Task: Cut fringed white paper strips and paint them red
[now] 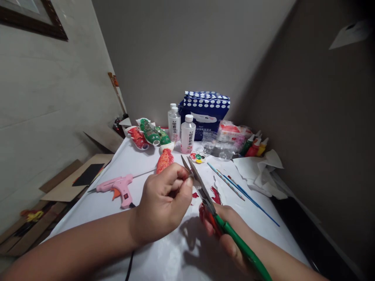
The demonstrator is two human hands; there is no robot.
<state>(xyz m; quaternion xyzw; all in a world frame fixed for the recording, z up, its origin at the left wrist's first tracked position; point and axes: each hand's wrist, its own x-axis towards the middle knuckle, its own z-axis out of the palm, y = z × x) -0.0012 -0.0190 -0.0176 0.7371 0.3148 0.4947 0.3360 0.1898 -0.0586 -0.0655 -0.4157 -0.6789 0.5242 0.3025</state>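
My right hand [227, 228] grips green-handled scissors [205, 193], their blades pointing up and away from me and slightly parted. Pinched closed, my left hand [166, 193] is at the blades, thumb and index finger pressed together. A tiny pale bit shows at its fingertips, too small to name. Red stains mark the fingers of my right hand. Beyond the left hand lies a red-orange painted figure [165, 159] with a white end. Scraps with red paint [216, 195] rest on the white-covered table [164, 249] behind the scissors.
At left lies a pink glue gun [118, 187]. Painted green figures [149, 132] and a red one [138, 137] sit farther back, near three bottles [188, 134] and a blue bag [205, 113]. Brushes [243, 191], a paint palette [197, 157], paint bottles [253, 148] and crumpled paper [260, 171] occupy the right.
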